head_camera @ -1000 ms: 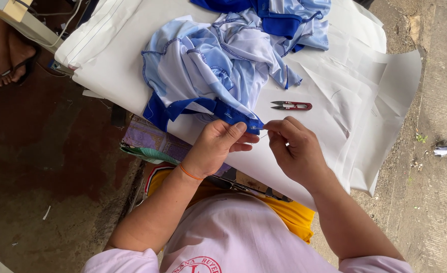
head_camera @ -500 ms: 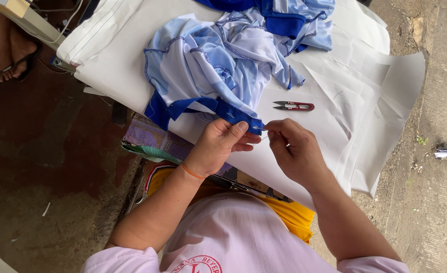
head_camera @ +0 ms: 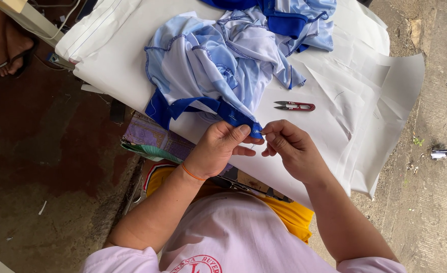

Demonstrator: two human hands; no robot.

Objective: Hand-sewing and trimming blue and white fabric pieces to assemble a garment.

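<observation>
Two bare hands meet at the near edge of a white paper-covered worktable [head_camera: 132, 65], both busy at one end of a dark blue fabric band [head_camera: 233, 115]. The left hand [head_camera: 218, 149] pinches the band's end between thumb and curled fingers, closed firmly on the cloth; an orange band circles its wrist. The right hand [head_camera: 291, 149] sits just beside it, thumb and forefinger nipped together at the very tip of the band, apparently on something too fine to make out, with the other fingers loosely folded.

The band belongs to a crumpled light blue and white garment with blue stitched edges [head_camera: 223, 60], heaped on the table beyond the hands; the band runs from the heap's near left side to the fingers. A pair of small red-handled thread snips [head_camera: 295, 105] lies flat on the table, beyond the right hand and just to the right of the heap, apart from both hands. A purple patterned cloth [head_camera: 155, 139] hangs below the table's near edge, left of the left hand. Off the table's far left corner, a sandalled foot of another person [head_camera: 11, 48] rests on the dark floor.
</observation>
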